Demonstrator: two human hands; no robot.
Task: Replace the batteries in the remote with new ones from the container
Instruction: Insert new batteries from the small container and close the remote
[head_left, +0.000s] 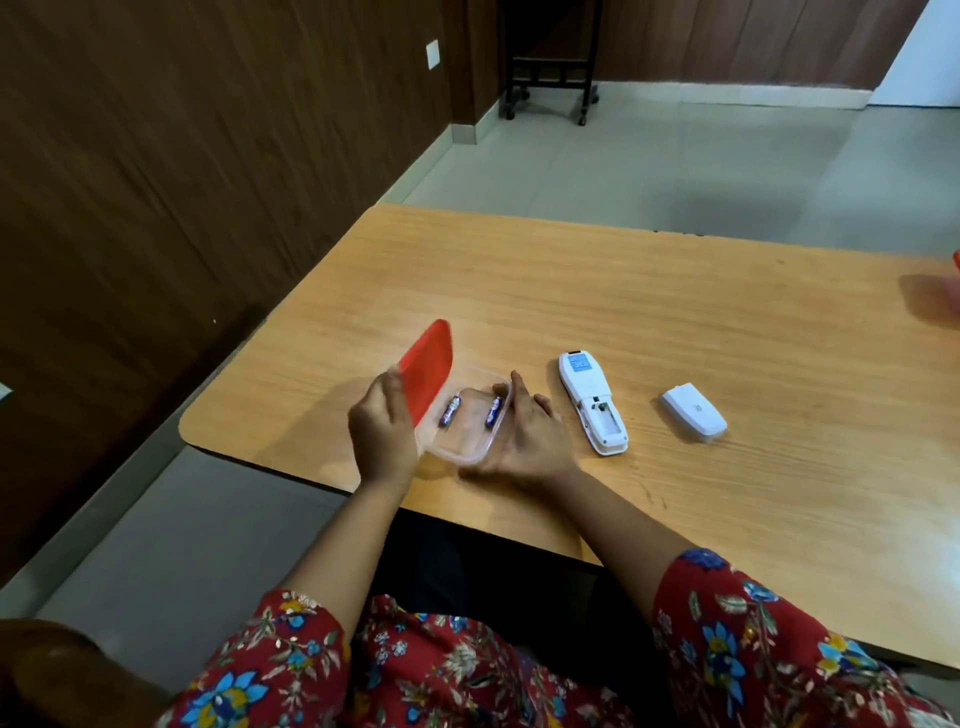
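Batteries (451, 410), two small cells in blue-and-silver wrappers, lay apart and side by side on the floor of the clear plastic container (462, 457), near the left corner of the wooden table (571, 291) where I sat. Light, hard and smooth, they looked likely to roll. I judged each would be best pinched across its middle between thumb and forefinger.

My left hand (382, 434) gripped the red lid (427, 369) by its near edge, holding it tilted up off the container's left side. It was thin plastic and seemed apt to flex. My right hand (524, 431) held nothing; its fingers, nearly straight, rested against the container's right wall to steady it.

Just to the right, the white remote (592, 402) lay face down, its battery bay open and, as far as could be seen, empty. Its white battery cover (693, 419) lay apart, further right.

The writing on the battery wrappers was too small to read. A blue label near the remote's far end carried print I could not make out.
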